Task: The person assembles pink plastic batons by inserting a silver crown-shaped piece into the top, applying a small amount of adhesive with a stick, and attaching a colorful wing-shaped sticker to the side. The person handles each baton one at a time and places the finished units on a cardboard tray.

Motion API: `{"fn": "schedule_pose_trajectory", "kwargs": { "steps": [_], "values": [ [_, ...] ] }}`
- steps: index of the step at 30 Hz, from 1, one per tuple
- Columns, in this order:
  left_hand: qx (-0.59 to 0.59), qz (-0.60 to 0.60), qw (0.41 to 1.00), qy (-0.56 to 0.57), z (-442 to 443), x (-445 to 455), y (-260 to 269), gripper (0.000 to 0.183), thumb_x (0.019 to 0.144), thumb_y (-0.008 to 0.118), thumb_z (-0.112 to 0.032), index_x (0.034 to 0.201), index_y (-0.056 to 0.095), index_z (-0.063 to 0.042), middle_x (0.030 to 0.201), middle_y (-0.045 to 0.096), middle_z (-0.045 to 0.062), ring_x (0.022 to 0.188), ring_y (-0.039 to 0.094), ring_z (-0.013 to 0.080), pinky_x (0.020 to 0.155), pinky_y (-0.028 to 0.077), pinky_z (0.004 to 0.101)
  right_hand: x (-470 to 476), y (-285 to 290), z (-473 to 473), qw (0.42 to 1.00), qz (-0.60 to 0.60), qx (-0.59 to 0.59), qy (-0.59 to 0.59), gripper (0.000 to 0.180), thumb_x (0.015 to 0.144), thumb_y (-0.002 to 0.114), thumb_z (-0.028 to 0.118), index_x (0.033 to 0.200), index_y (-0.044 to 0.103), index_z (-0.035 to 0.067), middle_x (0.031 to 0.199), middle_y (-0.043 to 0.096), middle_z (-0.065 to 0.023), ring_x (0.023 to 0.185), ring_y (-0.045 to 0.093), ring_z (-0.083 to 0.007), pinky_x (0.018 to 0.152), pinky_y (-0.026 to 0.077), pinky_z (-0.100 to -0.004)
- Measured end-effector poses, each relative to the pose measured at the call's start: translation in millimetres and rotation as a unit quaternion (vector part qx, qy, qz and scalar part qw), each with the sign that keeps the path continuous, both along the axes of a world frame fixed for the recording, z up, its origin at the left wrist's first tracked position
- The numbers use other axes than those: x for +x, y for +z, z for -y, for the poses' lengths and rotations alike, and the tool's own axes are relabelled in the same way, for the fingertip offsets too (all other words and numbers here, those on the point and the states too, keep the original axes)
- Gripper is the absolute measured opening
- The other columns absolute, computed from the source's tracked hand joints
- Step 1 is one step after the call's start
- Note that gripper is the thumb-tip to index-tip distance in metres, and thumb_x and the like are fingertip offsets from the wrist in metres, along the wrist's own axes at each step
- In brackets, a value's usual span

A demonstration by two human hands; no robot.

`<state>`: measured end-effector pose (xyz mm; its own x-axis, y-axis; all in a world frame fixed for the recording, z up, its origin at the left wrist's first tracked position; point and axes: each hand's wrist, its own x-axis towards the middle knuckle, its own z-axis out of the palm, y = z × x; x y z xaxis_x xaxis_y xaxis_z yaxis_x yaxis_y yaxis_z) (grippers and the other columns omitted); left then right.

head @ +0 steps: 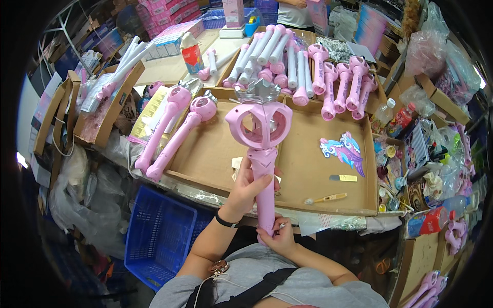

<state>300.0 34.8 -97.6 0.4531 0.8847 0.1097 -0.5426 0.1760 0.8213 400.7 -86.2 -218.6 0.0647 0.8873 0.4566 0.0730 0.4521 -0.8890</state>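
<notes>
A pink plastic toy wand (265,165) stands nearly upright before my chest. Its openwork round head carries a silver crown (259,92). My left hand (248,184) is wrapped around the upper handle, thumb across the front. At the handle's lower end, my right hand (276,235) grips the wand; a small white-tipped thing (282,226) sticks out between its fingers, too small to name. Behind the wand lies a shallow cardboard tray (300,181). In it are blue-and-purple wing-shaped pieces (342,150), a small brush (326,198) and a blade-like piece with a yellow end (342,178).
Two pink wands (181,138) lean over the tray's left edge. White-handled pieces (265,50) and pink handles (346,84) are heaped behind. A blue plastic basket (161,231) stands below left. Paint pots (391,152) and bottles (402,117) crowd the right. Another person (294,15) stands opposite.
</notes>
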Motion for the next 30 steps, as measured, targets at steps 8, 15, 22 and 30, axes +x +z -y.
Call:
{"fn": "schedule_pose_trajectory", "kwargs": {
  "steps": [8, 15, 22, 30],
  "values": [
    [0.039, -0.051, 0.998, -0.004, 0.0, -0.1, -4.5, 0.059, 0.082, 0.062, -0.025, 0.129, 0.030, -0.007, 0.107, 0.055, 0.017, 0.073, 0.059, 0.0196, 0.065, 0.049, 0.0318, -2.1, -11.2, 11.1, 0.998, -0.001, -0.059, -0.019, 0.053, 0.072, 0.079, 0.014, 0.089, 0.030, 0.006, 0.096, 0.059, -0.0212, 0.071, 0.058, -0.0189, 0.055, 0.045, -0.0283],
    [0.072, 0.010, 0.996, 0.056, -22.6, -8.6, 1.6, 0.107, 0.065, 0.047, -0.080, 0.135, 0.032, 0.000, 0.125, 0.051, 0.017, 0.101, 0.058, 0.0280, 0.089, 0.048, 0.0427, 1.3, -7.2, 20.7, 0.998, -0.022, 0.000, 0.053, 0.051, 0.072, 0.076, 0.003, 0.091, 0.029, 0.007, 0.089, 0.054, -0.0141, 0.074, 0.058, -0.0153, 0.059, 0.043, -0.0247],
    [0.026, -0.033, 0.999, 0.008, 2.9, 2.4, -5.8, 0.057, 0.074, 0.064, -0.015, 0.123, 0.037, 0.000, 0.119, 0.052, 0.019, 0.067, 0.059, 0.0177, 0.059, 0.051, 0.0317, 5.4, -5.4, 18.9, 0.999, 0.024, -0.027, 0.021, 0.051, 0.071, 0.077, 0.005, 0.091, 0.030, 0.008, 0.092, 0.055, -0.0148, 0.069, 0.054, -0.0116, 0.055, 0.040, -0.0235],
    [0.029, -0.036, 0.999, 0.004, 3.4, 2.6, -6.7, 0.060, 0.076, 0.067, -0.023, 0.123, 0.038, 0.001, 0.113, 0.054, 0.017, 0.070, 0.059, 0.0197, 0.061, 0.051, 0.0339, 3.4, -7.0, 22.8, 0.999, 0.014, -0.040, 0.025, 0.048, 0.073, 0.076, 0.004, 0.091, 0.031, 0.007, 0.094, 0.055, -0.0160, 0.073, 0.056, -0.0132, 0.057, 0.041, -0.0231]
  ]
}}
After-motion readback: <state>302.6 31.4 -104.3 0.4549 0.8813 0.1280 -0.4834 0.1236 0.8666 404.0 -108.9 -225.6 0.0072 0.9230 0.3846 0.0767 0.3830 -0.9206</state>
